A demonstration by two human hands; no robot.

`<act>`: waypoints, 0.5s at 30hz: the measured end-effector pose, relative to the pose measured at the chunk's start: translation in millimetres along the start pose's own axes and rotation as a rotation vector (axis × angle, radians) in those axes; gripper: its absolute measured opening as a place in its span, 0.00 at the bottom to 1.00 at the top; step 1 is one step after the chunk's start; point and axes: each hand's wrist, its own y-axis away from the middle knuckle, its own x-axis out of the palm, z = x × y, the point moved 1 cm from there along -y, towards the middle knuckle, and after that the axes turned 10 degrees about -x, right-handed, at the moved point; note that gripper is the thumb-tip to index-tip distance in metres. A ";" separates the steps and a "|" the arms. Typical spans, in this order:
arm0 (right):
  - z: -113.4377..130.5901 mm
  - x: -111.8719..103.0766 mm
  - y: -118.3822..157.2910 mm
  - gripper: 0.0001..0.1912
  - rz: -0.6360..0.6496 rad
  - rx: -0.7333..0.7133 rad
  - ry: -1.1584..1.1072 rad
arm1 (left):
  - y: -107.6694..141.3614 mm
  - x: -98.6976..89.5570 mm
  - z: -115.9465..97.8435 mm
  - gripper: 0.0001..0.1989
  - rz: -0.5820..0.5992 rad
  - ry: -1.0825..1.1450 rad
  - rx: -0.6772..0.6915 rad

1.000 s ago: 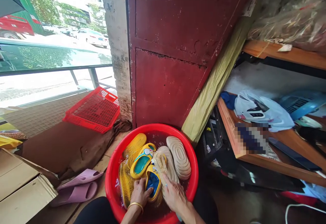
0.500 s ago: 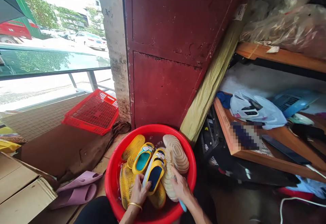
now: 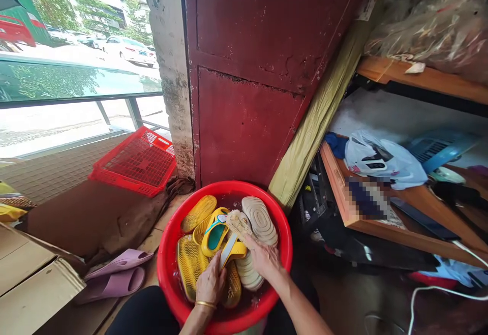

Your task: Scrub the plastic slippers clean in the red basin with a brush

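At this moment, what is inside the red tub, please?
Dark water, yellow shoes and beige shoes. The brush in the right hand is over them. The bottom of the tub is hidden by shoes and water.

Your head-worn camera looks forward and down into the red plastic basin, close below you. It faces the maroon metal door beyond, with a wooden shelf at right.

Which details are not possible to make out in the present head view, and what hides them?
All in the head view:
- Handle of the brush: covered by the right hand.
- Inside of the yellow shoe in the left hand: its side faces us.
- Bottom of the red basin: under water and footwear.
- Item on the wooden shelf: pixelated.
- Both forearms: cut by the lower edge.
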 end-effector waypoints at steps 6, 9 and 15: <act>21.0 -14.3 -2.2 0.32 0.013 0.070 -0.091 | -8.1 -16.1 0.6 0.24 -0.016 0.188 -0.176; 37.2 -0.7 46.5 0.32 0.146 0.037 -0.337 | -11.4 -21.6 3.1 0.26 -0.046 0.368 -0.198; 43.6 3.5 55.7 0.33 0.361 0.265 -0.526 | -9.5 -21.6 -11.1 0.30 0.049 0.582 -0.221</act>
